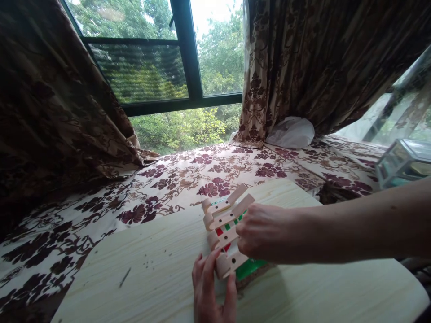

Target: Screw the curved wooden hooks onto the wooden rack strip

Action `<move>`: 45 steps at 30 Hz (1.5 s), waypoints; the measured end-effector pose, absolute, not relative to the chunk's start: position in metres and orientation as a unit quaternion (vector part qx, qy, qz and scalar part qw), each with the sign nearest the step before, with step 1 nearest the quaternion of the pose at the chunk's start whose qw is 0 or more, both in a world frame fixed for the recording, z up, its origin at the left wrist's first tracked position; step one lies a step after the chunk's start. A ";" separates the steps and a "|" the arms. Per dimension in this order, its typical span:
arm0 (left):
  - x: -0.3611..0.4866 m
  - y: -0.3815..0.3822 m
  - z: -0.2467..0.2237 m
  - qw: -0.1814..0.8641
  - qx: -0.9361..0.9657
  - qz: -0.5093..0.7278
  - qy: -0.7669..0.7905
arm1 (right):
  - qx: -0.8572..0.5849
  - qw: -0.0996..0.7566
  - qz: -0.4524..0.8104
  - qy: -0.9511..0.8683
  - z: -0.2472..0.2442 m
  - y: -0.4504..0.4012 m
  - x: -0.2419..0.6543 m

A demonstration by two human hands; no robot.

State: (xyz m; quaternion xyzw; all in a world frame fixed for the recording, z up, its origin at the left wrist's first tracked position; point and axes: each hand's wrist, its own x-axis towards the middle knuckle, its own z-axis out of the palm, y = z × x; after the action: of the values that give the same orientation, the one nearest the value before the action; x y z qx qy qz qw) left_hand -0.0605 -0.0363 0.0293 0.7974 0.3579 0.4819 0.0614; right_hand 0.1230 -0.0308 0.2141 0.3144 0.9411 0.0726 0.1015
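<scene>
A wooden piece with several pale slats (pixel 227 220) lies on the table board, each slat having a rounded end and a dark hole. Between and under the slats show green and red patches, with a green base (pixel 251 268) at the near edge. My left hand (pixel 213 287) reaches up from below, its thumb and fingers around the rounded end of the nearest slat (pixel 222 264). From the right, my right hand (pixel 254 229) is closed in a fist over the slats' right part. Whatever its fingers hold is hidden from me.
The pale wood-grain table board (pixel 144 264) carries a thin dark stick (pixel 125 277) and small dark specks. Behind it spreads a floral cloth (pixel 188 179). A white plastic bag (pixel 291 132) lies by the curtain (pixel 257 89), and a clear-sided box (pixel 402 163) stands at the right.
</scene>
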 end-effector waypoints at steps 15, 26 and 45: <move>-0.056 -0.037 0.023 0.070 0.782 0.504 0.361 | 0.415 0.192 -0.009 0.889 0.229 -0.023 0.115; -0.060 -0.036 0.026 0.046 0.799 0.480 0.358 | 0.376 0.194 -0.007 0.906 0.226 -0.010 0.119; -0.059 -0.038 0.029 0.057 0.800 0.476 0.361 | 0.329 0.166 0.011 0.929 0.224 -0.019 0.123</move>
State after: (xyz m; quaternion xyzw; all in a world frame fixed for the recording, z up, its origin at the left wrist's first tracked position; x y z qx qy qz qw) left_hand -0.0589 -0.0381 0.0288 0.7998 0.3605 0.4765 0.0575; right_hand 0.1232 -0.0187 0.2237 0.3294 0.9294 0.0111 0.1663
